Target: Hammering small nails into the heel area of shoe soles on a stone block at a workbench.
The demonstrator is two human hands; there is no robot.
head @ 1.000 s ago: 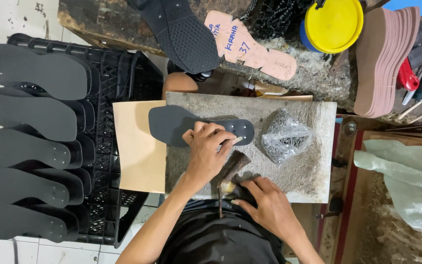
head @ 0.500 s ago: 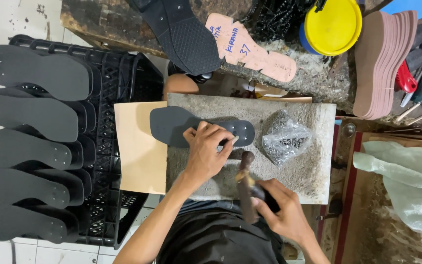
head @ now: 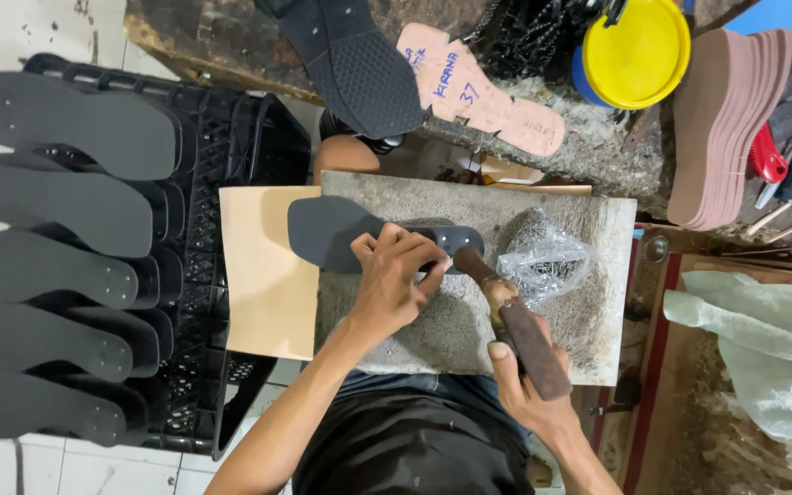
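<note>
Black sole (head: pixel 332 234) lies flat on the grey stone slab (head: pixel 598 302), toe end hanging off the slab's left edge over the tan sheet (head: pixel 263 284). Your left hand (head: pixel 391 280) presses down on its heel half, fingers curled, fingertips (head: pixel 434 275) at the sole's right end. Looks like they pinch something small there, but it's too small to tell.

Your right hand (head: pixel 524 390) is closed around the wooden handle of a hammer (head: pixel 511 321). The hammer head sits at the sole's right end, just beside your left fingertips; can't tell if it's touching the sole.

Crumpled clear plastic bag (head: pixel 547 261) lies on the slab just right of the hammer.

Left of the slab: black crate (head: pixel 231 183) with five more black soles (head: pixel 48 266) laid across its top in a column.

On the counter (head: pixel 598 147) above the slab: a black treaded sole (head: pixel 359 69), a pink insole pattern (head: pixel 478 92), a yellow lid on a blue tub (head: pixel 634 50), and a stack of brown insoles (head: pixel 721 124) on edge. Pale green cloth (head: pixel 763 348) at far right.
</note>
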